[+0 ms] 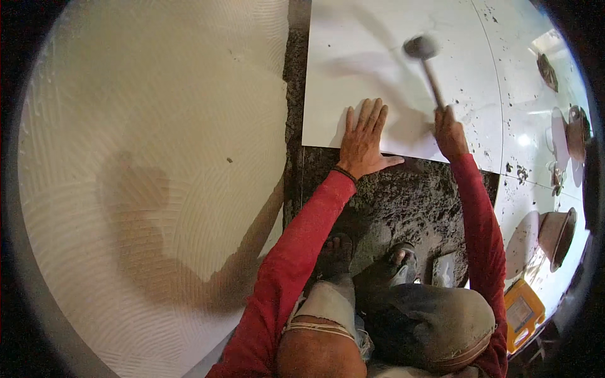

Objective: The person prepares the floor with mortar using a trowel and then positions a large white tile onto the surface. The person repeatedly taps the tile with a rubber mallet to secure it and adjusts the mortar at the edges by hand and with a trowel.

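Observation:
My left hand (362,138) lies flat with fingers spread on the near edge of a large white floor tile (353,75); its thumb reaches along that edge. In my right hand (450,135) is the handle of a mallet (421,48), its dark head blurred and raised over the tile. The gap between the head and the tile cannot be judged exactly. Dark, rough mortar bed (403,195) shows on the near side of the tile, around my feet.
Left of a dark gap stands a broad pale surface with combed ridges (157,126). On the laid tiles at right are crumbs of mortar, a bowl-like pan (556,239), another round pan (576,133) and a yellow case (523,315). A flat greyish piece (443,269) lies beside my foot.

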A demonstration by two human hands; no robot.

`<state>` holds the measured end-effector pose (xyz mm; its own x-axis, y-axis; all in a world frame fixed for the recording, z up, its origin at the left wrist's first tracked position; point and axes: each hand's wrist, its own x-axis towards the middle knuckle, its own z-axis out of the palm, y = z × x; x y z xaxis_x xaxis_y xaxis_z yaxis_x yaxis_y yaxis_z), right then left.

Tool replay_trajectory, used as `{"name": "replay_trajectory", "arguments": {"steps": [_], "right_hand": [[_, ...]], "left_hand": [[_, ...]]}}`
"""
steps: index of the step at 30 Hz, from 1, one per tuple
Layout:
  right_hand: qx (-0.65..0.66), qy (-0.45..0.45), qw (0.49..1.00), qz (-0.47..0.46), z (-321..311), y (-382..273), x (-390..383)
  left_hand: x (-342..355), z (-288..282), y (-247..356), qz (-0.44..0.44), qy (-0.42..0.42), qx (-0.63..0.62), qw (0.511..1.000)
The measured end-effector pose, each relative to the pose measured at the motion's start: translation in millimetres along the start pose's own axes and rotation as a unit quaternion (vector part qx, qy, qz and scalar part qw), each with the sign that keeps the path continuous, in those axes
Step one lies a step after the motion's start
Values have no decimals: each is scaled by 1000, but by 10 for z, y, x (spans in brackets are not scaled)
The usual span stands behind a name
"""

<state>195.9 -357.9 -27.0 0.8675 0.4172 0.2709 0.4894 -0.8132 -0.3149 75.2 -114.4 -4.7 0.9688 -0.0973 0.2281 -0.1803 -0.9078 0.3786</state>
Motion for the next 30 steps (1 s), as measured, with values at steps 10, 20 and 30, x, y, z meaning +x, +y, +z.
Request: {"name": "replay_trajectory", "arguments": {"steps": [10,20,30], "right_hand": [[170,97,975,106,-450,-717,127],[347,-52,901,255,-205,-501,-417],[108,-69,990,58,195,657,10]], "left_hand": [[-378,-367,-280,-134,97,-55,985],[-1398,-877,-589,-371,42,22,927],[-1481,-664,-783,-374,48,5,926]]}}
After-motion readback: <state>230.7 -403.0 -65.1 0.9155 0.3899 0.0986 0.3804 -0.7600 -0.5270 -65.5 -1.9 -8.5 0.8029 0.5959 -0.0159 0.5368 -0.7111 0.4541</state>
